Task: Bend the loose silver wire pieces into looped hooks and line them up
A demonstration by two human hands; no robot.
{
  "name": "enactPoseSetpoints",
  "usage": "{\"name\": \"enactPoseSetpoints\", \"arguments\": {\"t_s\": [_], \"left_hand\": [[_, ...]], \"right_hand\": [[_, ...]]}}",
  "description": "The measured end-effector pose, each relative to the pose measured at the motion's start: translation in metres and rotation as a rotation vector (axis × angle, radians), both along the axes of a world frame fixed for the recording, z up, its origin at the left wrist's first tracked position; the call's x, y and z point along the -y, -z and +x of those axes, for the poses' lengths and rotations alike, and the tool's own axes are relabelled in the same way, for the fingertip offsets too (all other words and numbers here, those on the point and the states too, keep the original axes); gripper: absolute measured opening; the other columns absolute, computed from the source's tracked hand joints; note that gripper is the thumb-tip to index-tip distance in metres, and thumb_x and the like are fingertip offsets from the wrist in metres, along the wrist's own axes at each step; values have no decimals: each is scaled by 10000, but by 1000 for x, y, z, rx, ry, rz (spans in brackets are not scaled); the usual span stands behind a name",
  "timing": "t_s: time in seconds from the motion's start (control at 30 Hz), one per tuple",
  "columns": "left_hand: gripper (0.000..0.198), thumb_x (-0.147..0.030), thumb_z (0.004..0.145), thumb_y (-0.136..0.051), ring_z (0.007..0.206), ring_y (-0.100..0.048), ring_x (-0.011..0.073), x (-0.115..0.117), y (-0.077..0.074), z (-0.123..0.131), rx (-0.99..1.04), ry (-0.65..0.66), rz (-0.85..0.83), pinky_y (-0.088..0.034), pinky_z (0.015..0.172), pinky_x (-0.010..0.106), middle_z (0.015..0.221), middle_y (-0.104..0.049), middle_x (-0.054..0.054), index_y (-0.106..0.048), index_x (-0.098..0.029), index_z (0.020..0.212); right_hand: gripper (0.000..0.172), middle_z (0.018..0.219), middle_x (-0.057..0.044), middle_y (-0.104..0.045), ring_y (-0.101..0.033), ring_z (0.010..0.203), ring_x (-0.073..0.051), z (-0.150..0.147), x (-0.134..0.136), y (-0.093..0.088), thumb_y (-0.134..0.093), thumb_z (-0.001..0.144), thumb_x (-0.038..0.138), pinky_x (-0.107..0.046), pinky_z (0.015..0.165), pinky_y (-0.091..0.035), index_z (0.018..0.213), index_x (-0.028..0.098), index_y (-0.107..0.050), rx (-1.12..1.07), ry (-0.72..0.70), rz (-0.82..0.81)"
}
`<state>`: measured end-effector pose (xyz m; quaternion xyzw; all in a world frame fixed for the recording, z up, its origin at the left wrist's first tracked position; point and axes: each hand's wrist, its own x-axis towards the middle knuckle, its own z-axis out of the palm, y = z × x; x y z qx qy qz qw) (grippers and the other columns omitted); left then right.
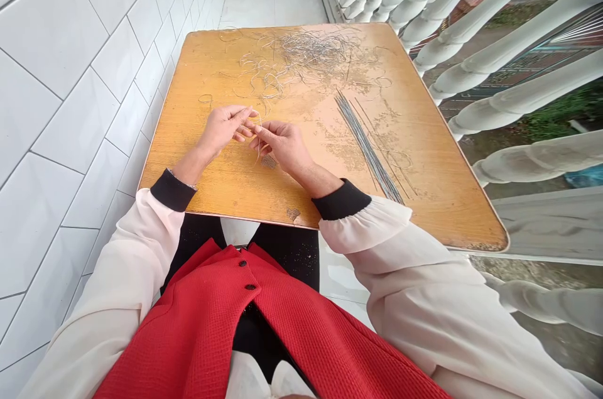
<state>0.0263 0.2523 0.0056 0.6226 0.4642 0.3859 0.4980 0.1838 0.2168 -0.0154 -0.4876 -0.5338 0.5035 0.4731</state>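
Two bare hands meet above the near left part of the tabletop (pixel 179 116), with a thin pale strand (pixel 259 151) between them. The right hand (pixel 285 144) pinches it between thumb and forefinger, and a loose end hangs below; the close grip presumably suits something so fine and limp. The left hand (pixel 221 127) is curled just beside, its fingertips nearly meeting the right ones; whether its fingers are closed on the strand too, I cannot tell. Bringing both hands together in front of the body likely makes fine work easier to see and steady.

To the right lies a bundle of straight grey wires (pixel 367 144), side by side, probably so that single pieces can be drawn out without snagging. A few separate lengths lie alongside. Towards the far edge spreads a tangled heap of loose wires (pixel 318 50), perhaps set there to leave elbow room. No brand, label or writing can be read anywhere.
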Motion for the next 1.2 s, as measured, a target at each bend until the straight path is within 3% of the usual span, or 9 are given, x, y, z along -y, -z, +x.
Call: {"name": "enactPoseSetpoints", "arguments": {"t_s": [0.13,0.23,0.33,0.47,0.6,0.8,1.03,1.2], "left_hand": [[363,-461,1011,-574,738,-733,109,-1,1,-4,-89,25,57,-531,639,188,956,-787,82,-724,-150,1123],[365,-341,957,-657,931,-741,143,-6,4,-11,-193,29,281,-564,756,213,1204,-751,88,-671,-203,1295],[572,-216,841,-750,1240,-660,229,-9,5,-17,-314,176,522,-571,947,292,1482,-610,92,-615,-244,1397],[623,-122,826,-701,1426,-532,282,-10,8,-22,-419,336,624,-500,1130,409,1529,-569,103,-588,-219,1431],[515,-147,887,-647,1364,-588,257,-11,10,-24,-409,317,614,-503,1120,408,1455,-623,108,-613,-214,1397],[470,-148,860,-674,1121,-711,193,-13,12,-24,-328,319,554,-578,924,303,1241,-719,68,-662,-214,1326],[394,-136,811,-734,928,-731,152,-9,14,-19,-346,221,514,-565,906,286,1111,-758,52,-707,-192,1199],[355,-138,818,-738,903,-732,136,-6,12,-16,-347,187,490,-562,888,257,1124,-769,29,-690,-216,1161]], "right_hand": [[331,577,-9,-675,-537,454,-62,-1,0,-2,-767,911,332,-171,460,-437,647,169,-652,-5,43,9],[300,568,-5,-672,-521,440,-59,-1,2,-6,-739,921,241,-169,452,-426,644,165,-653,-17,63,-4],[305,546,2,-652,-520,437,-60,-1,3,-9,-705,926,178,-171,451,-419,628,165,-643,-43,68,-11],[312,534,6,-639,-528,457,-67,1,2,-11,-683,925,166,-171,451,-408,617,174,-633,-57,53,-21],[315,542,-1,-636,-512,456,-70,3,3,-12,-683,913,177,-191,480,-412,604,174,-622,-78,21,-41],[304,551,-7,-628,-513,465,-78,5,1,-9,-742,890,239,-208,490,-422,614,173,-635,-94,11,-11],[323,534,9,-619,-510,469,-69,3,1,-5,-783,879,365,-184,471,-416,644,175,-667,-73,8,7],[320,532,6,-616,-508,462,-60,4,2,-3,-771,899,336,-185,477,-399,638,168,-694,-111,12,42]]}}
